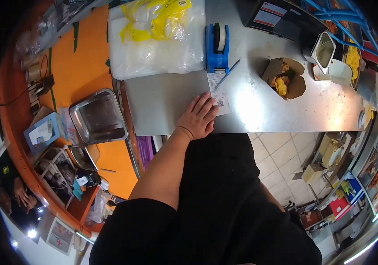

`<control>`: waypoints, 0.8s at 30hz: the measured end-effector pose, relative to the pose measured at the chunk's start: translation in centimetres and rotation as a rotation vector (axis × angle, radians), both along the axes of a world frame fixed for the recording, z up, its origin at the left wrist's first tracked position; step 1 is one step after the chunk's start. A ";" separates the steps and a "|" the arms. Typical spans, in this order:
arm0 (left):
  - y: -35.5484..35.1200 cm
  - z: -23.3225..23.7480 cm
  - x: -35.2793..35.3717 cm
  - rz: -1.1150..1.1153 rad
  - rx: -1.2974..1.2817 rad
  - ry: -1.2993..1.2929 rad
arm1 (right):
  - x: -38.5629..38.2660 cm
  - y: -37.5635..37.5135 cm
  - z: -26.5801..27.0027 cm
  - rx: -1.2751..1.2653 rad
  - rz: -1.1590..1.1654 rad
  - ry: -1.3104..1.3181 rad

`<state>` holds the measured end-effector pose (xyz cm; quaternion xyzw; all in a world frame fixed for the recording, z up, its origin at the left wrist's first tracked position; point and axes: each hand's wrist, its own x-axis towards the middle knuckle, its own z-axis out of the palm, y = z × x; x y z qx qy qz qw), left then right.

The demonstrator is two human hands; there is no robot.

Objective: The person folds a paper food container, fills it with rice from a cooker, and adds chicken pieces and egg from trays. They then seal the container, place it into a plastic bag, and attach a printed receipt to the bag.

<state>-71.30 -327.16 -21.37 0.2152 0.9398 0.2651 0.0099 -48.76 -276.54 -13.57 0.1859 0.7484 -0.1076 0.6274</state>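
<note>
My left hand (197, 117) lies palm down near the front edge of the metal counter (162, 101). Its fingers are stretched out and reach onto a printed paper receipt (221, 104) with a square code. A pen (227, 74) rests slantwise across the upper part of the receipt. Just beyond stands a blue tape dispenser (217, 48) with a roll in it. On the right arm only a strip of bare forearm (272, 198) shows, hanging beside my body; my right hand is out of sight.
An open cardboard box (284, 78) of food stands to the right, near a metal container (323, 51). Plastic-wrapped packs (158, 53) lie at the back left. On the orange surface at left is a steel tray (98, 115). Another person's hand (21, 194) shows at lower left.
</note>
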 end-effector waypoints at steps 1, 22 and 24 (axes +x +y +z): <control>0.0 0.0 0.0 0.010 0.012 0.005 | -0.8 -0.6 -0.2 -0.004 0.027 0.002; 1.1 1.7 0.0 -0.027 -0.048 0.144 | -60.9 1.9 22.1 -0.240 -0.082 1.794; 1.5 2.4 0.3 -0.027 -0.090 0.144 | -67.9 2.2 22.9 -0.227 -0.093 1.827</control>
